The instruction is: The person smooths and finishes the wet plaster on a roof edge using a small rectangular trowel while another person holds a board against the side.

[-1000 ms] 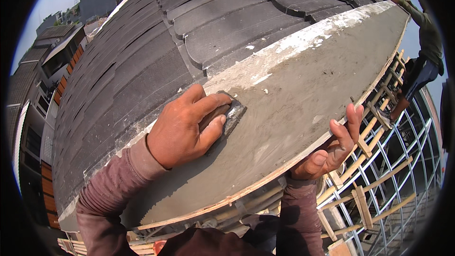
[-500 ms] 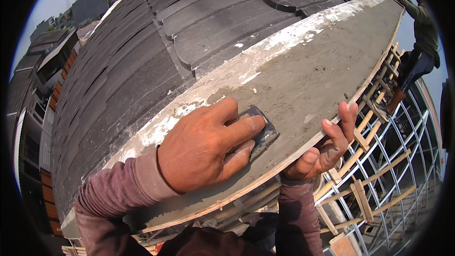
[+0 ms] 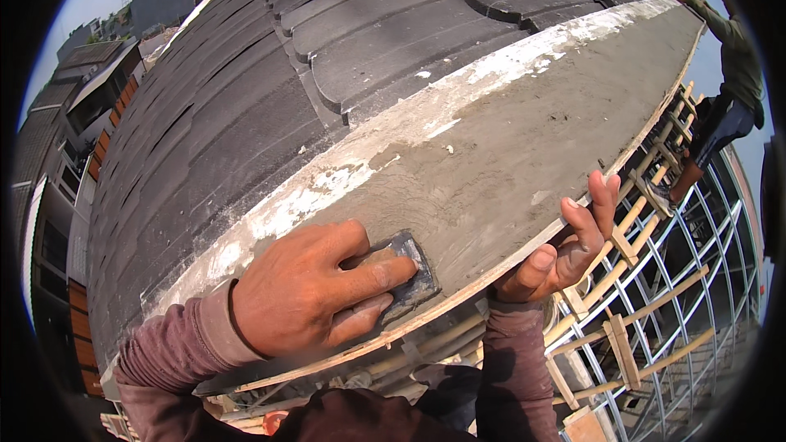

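1. The left hand (image 3: 307, 286) is closed around a small dark block (image 3: 419, 272), which sits on the smooth grey cement (image 3: 499, 172), just beside the wooden strip (image 3: 446, 304) along its edge.
2. The right hand (image 3: 565, 258) has bent fingers by that strip; I cannot tell if it grips.
3. Dark roof tiles (image 3: 409, 49) spread past a patchy white band (image 3: 327, 184).
4. Another person (image 3: 741, 74) stands off to the right.
5. A grey building (image 3: 164, 4) is far away, at the left.
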`<action>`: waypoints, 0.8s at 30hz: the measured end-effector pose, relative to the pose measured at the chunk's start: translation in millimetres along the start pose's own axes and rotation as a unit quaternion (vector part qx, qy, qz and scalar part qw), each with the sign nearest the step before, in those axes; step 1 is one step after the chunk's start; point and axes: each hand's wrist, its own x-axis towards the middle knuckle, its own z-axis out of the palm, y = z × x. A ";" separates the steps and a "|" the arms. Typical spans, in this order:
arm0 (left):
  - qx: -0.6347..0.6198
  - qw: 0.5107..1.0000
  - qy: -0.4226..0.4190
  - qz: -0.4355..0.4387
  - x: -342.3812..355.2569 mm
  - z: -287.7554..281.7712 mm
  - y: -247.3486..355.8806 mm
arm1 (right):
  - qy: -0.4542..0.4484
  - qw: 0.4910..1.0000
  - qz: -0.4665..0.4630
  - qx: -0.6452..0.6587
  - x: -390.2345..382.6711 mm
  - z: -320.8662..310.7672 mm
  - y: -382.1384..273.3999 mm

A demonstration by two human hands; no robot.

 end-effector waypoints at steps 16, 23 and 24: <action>0.016 0.991 0.029 -0.128 -48.9 3.2 -14.6 | 0.007 1.000 -0.015 -0.003 -3.0 -0.5 6.6; -0.002 0.997 0.062 -0.044 8.3 5.9 -18.4 | 0.009 1.000 -0.022 0.015 -2.1 3.9 7.7; -0.009 0.999 0.038 -0.032 -3.8 5.4 -12.9 | 0.007 1.000 -0.023 0.013 -2.2 2.8 9.2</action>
